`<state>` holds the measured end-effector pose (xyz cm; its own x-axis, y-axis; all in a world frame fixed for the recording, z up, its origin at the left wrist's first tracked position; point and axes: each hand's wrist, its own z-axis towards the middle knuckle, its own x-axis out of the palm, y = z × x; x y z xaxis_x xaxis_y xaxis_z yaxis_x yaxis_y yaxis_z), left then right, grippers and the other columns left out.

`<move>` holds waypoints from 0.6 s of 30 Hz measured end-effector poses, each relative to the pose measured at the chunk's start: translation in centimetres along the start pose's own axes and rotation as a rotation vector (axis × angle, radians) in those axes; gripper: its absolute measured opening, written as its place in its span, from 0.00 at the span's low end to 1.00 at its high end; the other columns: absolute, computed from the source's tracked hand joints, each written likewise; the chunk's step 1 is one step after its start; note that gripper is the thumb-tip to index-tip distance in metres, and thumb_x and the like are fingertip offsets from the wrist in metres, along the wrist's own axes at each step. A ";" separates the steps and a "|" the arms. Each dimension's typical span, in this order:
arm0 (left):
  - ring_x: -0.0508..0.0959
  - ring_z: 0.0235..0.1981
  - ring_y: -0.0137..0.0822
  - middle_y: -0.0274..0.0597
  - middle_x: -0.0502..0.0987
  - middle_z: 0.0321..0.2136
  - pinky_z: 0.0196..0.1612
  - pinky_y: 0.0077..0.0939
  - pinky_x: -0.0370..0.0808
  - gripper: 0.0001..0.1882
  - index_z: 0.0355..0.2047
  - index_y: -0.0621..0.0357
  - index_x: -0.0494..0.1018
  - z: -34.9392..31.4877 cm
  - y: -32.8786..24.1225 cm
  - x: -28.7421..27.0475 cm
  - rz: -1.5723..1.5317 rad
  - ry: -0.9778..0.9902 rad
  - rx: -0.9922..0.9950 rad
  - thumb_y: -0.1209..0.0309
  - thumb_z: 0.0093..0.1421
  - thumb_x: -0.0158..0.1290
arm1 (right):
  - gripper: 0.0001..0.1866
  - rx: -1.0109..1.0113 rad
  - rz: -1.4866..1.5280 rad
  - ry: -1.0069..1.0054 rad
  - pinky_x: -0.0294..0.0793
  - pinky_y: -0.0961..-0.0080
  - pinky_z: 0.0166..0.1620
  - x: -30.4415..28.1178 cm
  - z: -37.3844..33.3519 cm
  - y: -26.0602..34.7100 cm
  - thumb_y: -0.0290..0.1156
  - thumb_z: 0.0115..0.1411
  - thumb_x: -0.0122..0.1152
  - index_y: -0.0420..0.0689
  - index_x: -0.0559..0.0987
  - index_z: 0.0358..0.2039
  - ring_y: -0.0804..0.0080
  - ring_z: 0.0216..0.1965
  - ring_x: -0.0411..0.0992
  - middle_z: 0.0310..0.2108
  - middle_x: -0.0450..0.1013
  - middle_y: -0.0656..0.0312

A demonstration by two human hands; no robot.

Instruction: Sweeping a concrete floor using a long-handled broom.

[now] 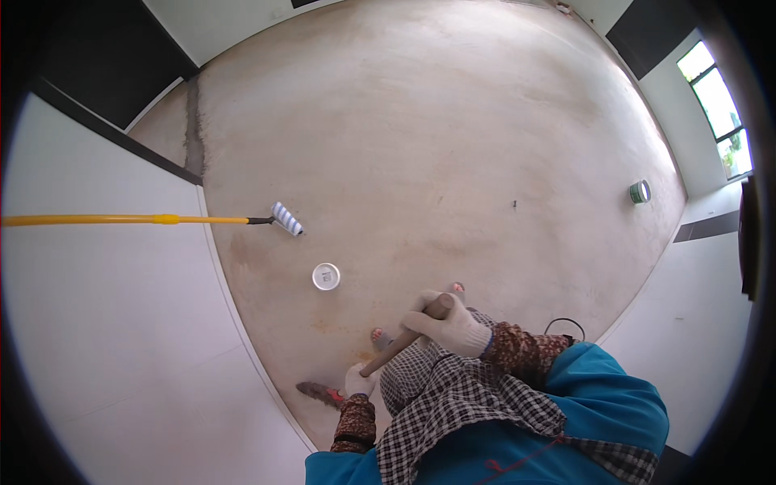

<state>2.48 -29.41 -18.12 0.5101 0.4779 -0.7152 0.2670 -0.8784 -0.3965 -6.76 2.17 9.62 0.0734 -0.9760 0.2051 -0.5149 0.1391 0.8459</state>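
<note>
Both my hands wear white gloves and grip a broom with a brown stick handle (398, 349). My right hand (457, 330) wraps round the handle near its upper end, in front of my checked apron. Lower down and to the left, my left hand (360, 381) is closed round the same handle. Beyond that hand the broom's red and dark head (320, 394) shows close to the floor by the left wall; whether its bristles touch the floor I cannot tell. Part of the handle is hidden by my gloves.
A round white lidded tub (326, 276) stands on the bare floor (436, 145) ahead to the left. Past it lies a striped paint roller (287, 218) on a yellow pole (121, 219). A green can (639, 191) stands near the right wall, below a window (718, 109).
</note>
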 end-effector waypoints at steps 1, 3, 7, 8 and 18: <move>0.80 0.35 0.54 0.54 0.79 0.28 0.37 0.43 0.76 0.13 0.27 0.58 0.78 0.8 0.9 -0.3 -0.124 -0.018 0.017 0.60 0.54 0.58 | 0.12 0.005 -0.005 0.000 0.73 0.82 0.26 0.4 0.8 0.1 0.36 0.63 0.60 0.39 0.74 0.32 0.77 0.23 0.73 0.27 0.76 0.59; 0.80 0.33 0.54 0.55 0.79 0.26 0.36 0.43 0.75 0.13 0.26 0.59 0.78 1.7 1.8 0.1 -0.216 -0.075 0.055 0.60 0.55 0.58 | 0.12 -0.035 -0.045 0.063 0.72 0.83 0.27 2.1 2.8 -0.2 0.35 0.63 0.60 0.37 0.75 0.33 0.78 0.23 0.73 0.25 0.76 0.60; 0.78 0.32 0.59 0.54 0.78 0.26 0.34 0.48 0.74 0.13 0.23 0.58 0.77 8.5 -2.7 1.3 -0.152 -0.262 0.364 0.61 0.55 0.53 | 0.09 -0.103 -0.110 0.070 0.73 0.83 0.26 2.4 2.0 4.1 0.33 0.63 0.59 0.38 0.76 0.33 0.80 0.24 0.73 0.24 0.76 0.60; 0.78 0.32 0.59 0.54 0.78 0.26 0.35 0.49 0.74 0.10 0.23 0.57 0.77 10.1 -4.7 1.1 -0.149 -0.318 0.401 0.63 0.52 0.53 | 0.07 -0.196 -0.226 0.020 0.74 0.83 0.25 2.2 1.4 4.5 0.31 0.63 0.58 0.39 0.76 0.33 0.79 0.24 0.74 0.26 0.77 0.59; 0.78 0.29 0.51 0.53 0.76 0.23 0.33 0.39 0.72 0.12 0.22 0.59 0.73 14.9 -28.3 -10.7 -0.373 -0.335 0.708 0.64 0.54 0.59 | 0.11 -1.102 -0.413 -0.207 0.69 0.73 0.33 1.0 -8.6 13.2 0.31 0.68 0.47 0.47 0.66 0.26 0.75 0.20 0.63 0.16 0.67 0.64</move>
<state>-22.71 -9.45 -7.82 0.1931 0.8091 -0.5550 -0.2594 -0.5034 -0.8242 -6.17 4.48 25.25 -0.1303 -0.9752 -0.1790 0.5322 -0.2211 0.8172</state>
